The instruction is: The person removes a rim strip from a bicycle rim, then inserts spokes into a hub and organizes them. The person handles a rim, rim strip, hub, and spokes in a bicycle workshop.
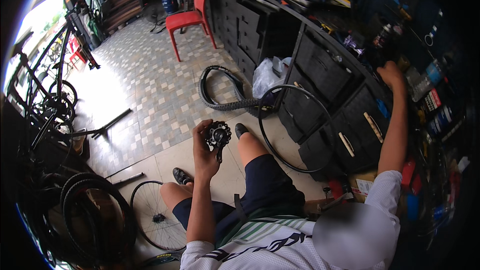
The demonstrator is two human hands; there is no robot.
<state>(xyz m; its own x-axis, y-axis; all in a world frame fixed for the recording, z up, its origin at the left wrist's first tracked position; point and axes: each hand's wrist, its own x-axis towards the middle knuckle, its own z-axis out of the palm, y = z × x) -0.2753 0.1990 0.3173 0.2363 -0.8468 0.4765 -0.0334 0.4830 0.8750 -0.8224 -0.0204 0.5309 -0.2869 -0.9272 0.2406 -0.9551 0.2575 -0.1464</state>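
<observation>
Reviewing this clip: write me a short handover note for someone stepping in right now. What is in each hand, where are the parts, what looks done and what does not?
Left hand: closed around a black bicycle hub, held up above the knees.
Right hand: stretched out to the cluttered workbench, among tools and bottles; whether it grips anything cannot be told.
Parts: a bare rim leans on the bench drawers, a knobby tyre lies on the floor behind it, a spoked wheel lies by the left leg.
Done: hub is out and in hand.
Left: hub is in no wheel yet.
</observation>
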